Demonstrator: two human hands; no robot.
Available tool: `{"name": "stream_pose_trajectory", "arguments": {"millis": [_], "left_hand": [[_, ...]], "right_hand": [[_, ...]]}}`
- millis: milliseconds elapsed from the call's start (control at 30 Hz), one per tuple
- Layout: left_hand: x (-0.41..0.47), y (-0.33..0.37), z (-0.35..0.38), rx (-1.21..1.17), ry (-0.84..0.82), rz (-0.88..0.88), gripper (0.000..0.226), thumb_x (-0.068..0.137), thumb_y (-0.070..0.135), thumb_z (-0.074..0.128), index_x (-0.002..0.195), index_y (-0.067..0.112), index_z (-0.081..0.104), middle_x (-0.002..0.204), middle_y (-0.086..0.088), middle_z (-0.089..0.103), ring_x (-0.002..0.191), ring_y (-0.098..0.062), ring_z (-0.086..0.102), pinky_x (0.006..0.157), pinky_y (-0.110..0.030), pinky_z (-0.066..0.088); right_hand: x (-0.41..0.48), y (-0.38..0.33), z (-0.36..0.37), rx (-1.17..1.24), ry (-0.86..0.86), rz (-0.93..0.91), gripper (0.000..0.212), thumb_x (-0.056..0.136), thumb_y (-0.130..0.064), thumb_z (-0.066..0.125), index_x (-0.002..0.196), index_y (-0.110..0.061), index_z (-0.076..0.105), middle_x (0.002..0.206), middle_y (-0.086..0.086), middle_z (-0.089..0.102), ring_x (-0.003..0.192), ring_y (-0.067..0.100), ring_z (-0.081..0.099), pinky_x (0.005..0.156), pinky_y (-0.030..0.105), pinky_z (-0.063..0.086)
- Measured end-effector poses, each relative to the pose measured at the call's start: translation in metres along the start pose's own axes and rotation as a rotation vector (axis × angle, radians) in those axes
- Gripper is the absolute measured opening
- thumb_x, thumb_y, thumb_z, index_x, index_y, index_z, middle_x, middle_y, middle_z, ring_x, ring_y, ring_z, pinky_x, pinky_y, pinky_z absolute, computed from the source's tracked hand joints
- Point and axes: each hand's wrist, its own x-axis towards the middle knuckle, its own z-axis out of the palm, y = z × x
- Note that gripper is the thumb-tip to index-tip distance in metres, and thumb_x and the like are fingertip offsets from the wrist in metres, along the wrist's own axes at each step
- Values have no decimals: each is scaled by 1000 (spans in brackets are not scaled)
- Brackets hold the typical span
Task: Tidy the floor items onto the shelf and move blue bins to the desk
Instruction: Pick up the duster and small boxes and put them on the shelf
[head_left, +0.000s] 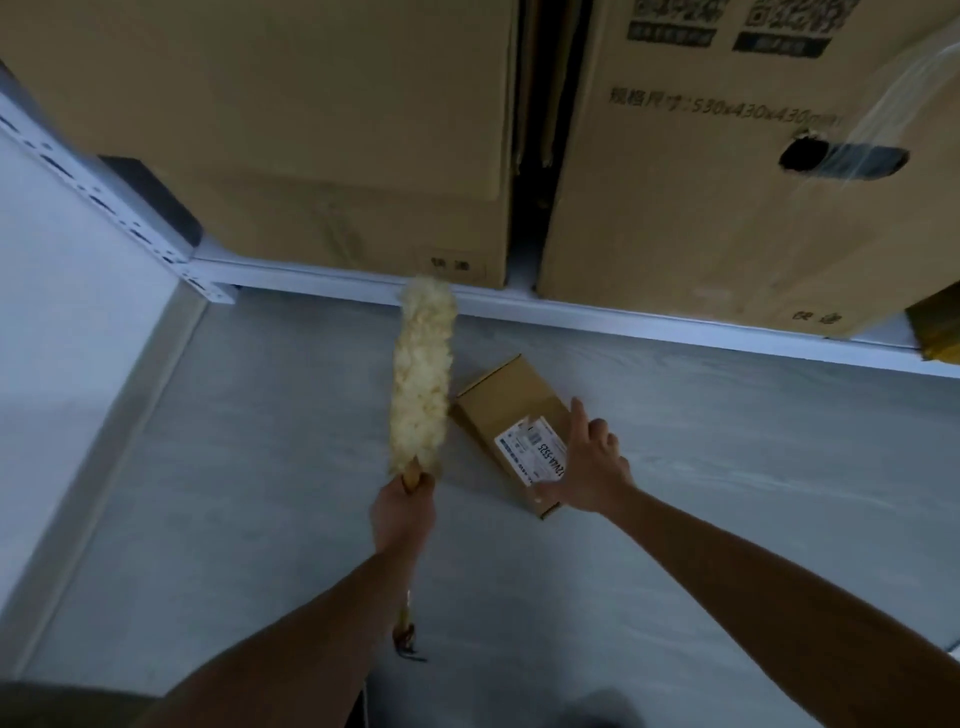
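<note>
Early. Left hand (402, 512) clamped on duster (421, 379), off floor. Right hand (587, 462) spread over small box (511, 410) on floor, ungripped. Shelf (623, 318) placement pending; no blue bins visible.

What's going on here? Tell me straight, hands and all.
A person is tidying by a white metal shelf. The left hand grips a fluffy cream duster by its wooden handle, its head pointing toward the shelf. The right hand reaches with spread fingers over a small brown cardboard box with a white label, which lies on the grey floor, not yet lifted. Large cardboard boxes stand on the shelf.
</note>
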Motion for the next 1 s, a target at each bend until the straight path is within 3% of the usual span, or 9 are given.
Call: {"name": "stream_pose_trajectory", "arguments": {"millis": [100, 233, 333, 433, 567, 633, 733, 867, 1000], "left_hand": [[34, -5, 17, -199, -20, -178, 32, 84, 40, 63, 81, 9, 69, 80, -13, 71, 76, -32, 67, 73, -39, 55], [52, 2, 38, -414, -57, -332, 23, 82, 32, 65, 83, 10, 70, 78, -9, 72, 56, -24, 54, 54, -29, 43], [50, 11, 51, -529, -210, -444, 20, 89, 27, 64, 80, 9, 66, 81, -9, 72, 46, -17, 40, 46, -25, 34], [45, 16, 58, -571, -305, -483, 24, 93, 30, 59, 94, 6, 66, 81, -10, 63, 47, -16, 39, 46, -24, 35], [37, 15, 42, -571, -296, -507, 24, 94, 25, 51, 89, 5, 65, 68, -10, 55, 47, -17, 39, 47, -25, 35], [21, 16, 20, -564, -285, -518, 25, 95, 22, 50, 90, 4, 66, 76, -10, 61, 48, -16, 38, 48, -26, 35], [-18, 32, -31, -553, -302, -489, 26, 97, 23, 48, 91, 6, 68, 87, -9, 73, 45, -14, 37, 46, -23, 33], [-76, 76, -121, -582, -351, -454, 27, 98, 24, 49, 100, 6, 70, 93, -13, 75, 36, -11, 31, 38, -18, 28], [-152, 137, -228, -607, -312, -426, 25, 96, 24, 52, 96, 7, 71, 89, -14, 75, 30, -9, 31, 36, -16, 27]], "right_hand": [[29, -12, -19, -48, -58, 70, 133, 55, -66, 84, 154, -18, 8, 151, 17, 30, 139, 38, 31, 107, 58, 36], [62, -29, -38, 14, -154, 78, 126, 54, -67, 84, 151, -15, 23, 150, 16, 33, 138, 36, 34, 107, 53, 40], [69, -29, -32, 206, -255, 115, 106, 50, -64, 86, 134, -14, 48, 118, 9, 67, 107, 25, 66, 94, 44, 54], [62, -27, -15, 430, -244, 140, 77, 49, -60, 89, 106, -14, 67, 88, 2, 77, 80, 18, 74, 83, 38, 59], [33, -37, 4, 637, -246, 149, 98, 42, -70, 87, 114, -16, 49, 103, 6, 70, 90, 23, 69, 77, 40, 57], [11, -46, -4, 729, -266, 163, 108, 41, -73, 84, 122, -18, 40, 107, 7, 68, 94, 25, 68, 83, 44, 56], [-36, -60, -38, 846, -344, 142, 95, 63, -57, 85, 134, -24, 32, 108, 9, 70, 91, 27, 72, 84, 44, 58], [-118, -84, -121, 893, -383, 107, 96, 56, -66, 84, 131, -12, 55, 105, 10, 76, 93, 30, 74, 92, 54, 56], [-220, -128, -229, 933, -408, 80, 73, 68, -57, 79, 122, -11, 64, 103, 14, 76, 93, 34, 73, 94, 55, 54]]}}
